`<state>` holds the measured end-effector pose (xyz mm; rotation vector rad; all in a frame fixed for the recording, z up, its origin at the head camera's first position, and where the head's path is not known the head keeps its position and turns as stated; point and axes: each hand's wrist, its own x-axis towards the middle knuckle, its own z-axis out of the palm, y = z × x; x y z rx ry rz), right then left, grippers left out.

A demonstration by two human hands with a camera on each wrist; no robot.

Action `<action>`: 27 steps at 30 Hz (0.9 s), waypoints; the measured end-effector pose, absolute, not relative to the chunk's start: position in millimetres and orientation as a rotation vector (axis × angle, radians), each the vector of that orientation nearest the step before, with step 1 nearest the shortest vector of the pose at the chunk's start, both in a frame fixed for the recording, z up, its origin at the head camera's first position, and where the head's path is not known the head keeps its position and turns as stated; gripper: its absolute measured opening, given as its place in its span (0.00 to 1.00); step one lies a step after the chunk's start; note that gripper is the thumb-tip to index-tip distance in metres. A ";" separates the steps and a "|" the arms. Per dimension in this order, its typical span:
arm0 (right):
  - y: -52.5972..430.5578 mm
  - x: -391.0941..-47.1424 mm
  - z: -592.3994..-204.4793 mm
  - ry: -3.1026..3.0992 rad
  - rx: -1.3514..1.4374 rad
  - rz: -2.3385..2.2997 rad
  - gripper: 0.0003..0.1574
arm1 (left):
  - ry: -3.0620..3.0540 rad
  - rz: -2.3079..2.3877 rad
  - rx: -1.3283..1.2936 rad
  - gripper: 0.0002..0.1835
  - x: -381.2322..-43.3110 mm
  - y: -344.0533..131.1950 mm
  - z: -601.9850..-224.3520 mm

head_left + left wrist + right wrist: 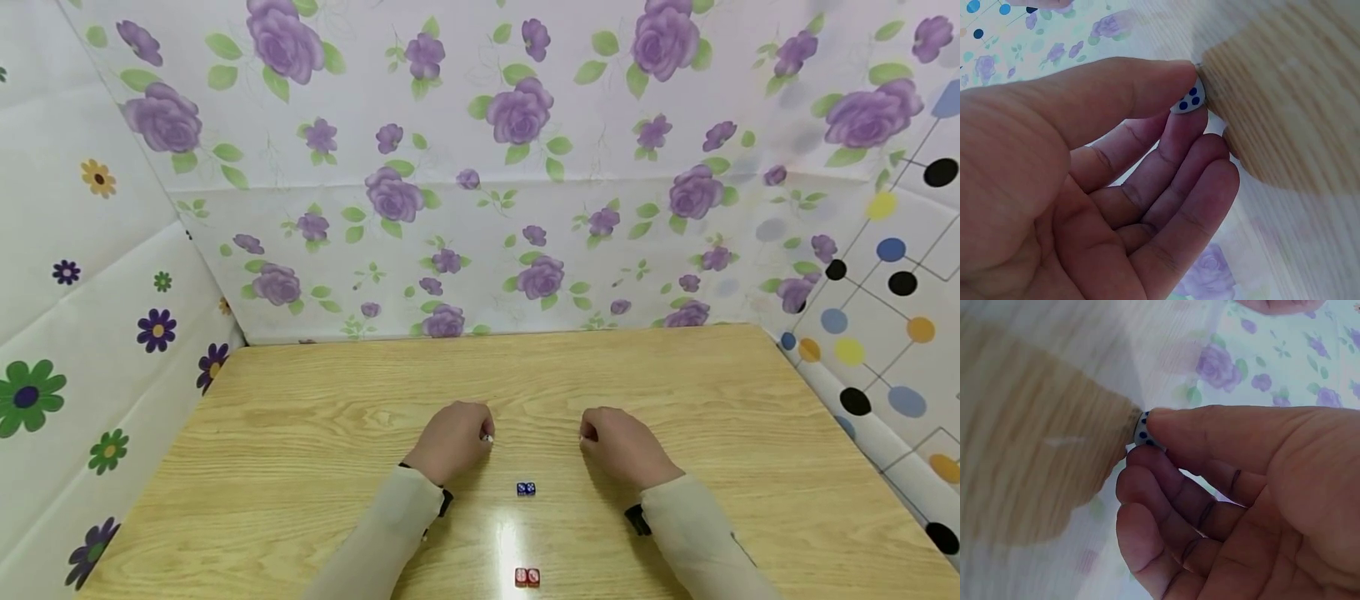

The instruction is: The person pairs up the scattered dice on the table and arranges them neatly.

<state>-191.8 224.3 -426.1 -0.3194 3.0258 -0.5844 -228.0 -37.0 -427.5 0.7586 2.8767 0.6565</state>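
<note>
My left hand (458,440) pinches a white die (1189,100) with dark blue pips between thumb and fingers, low over the wooden table. Opposite it, my right hand (622,443) pinches another white die (1144,432) with dark pips, its thumb covering part of it. A gap of bare wood lies between the two hands. Nearer to me, two blue dice (527,489) sit side by side between the wrists. Two red dice (527,577) lie side by side closer to the table's near side.
The wooden table (315,400) stretches to both sides and behind the hands. A white cloth with purple roses (517,108) hangs along its back edge. Patterned cloths stand at the left (112,250) and the right (885,333).
</note>
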 end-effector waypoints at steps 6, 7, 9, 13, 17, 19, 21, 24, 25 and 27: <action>216.6 -191.3 -428.8 3.029 -0.330 -0.581 0.09 | 2.863 0.672 0.760 0.07 -226.7 -38.0 -425.7; 216.1 -191.4 -429.1 3.028 -0.324 -0.582 0.09 | 2.860 0.676 0.762 0.07 -226.6 -38.2 -425.2; 215.9 -192.1 -430.2 3.030 -0.315 -0.584 0.09 | 2.864 0.673 0.767 0.07 -226.7 -38.3 -424.6; 216.2 -193.3 -431.4 3.044 -0.313 -0.569 0.09 | 2.872 0.668 0.781 0.08 -227.6 -37.6 -424.4; 216.3 -193.7 -432.4 3.059 -0.342 -0.550 0.10 | 2.873 0.659 0.786 0.08 -228.4 -37.0 -424.6; 216.2 -193.6 -432.3 3.065 -0.353 -0.550 0.10 | 2.874 0.651 0.788 0.08 -228.9 -36.7 -424.7; 216.0 -193.5 -432.0 3.065 -0.353 -0.562 0.10 | 2.879 0.641 0.787 0.08 -229.3 -36.3 -425.2; 215.0 -193.3 -431.5 3.057 -0.340 -0.583 0.09 | 2.887 0.627 0.784 0.08 -229.6 -35.3 -426.0; 214.2 -193.4 -431.5 3.051 -0.334 -0.593 0.09 | 2.886 0.630 0.782 0.08 -229.5 -34.8 -426.4; 211.8 -193.9 -431.6 3.042 -0.333 -0.610 0.09 | 2.878 0.638 0.782 0.08 -229.1 -33.7 -426.9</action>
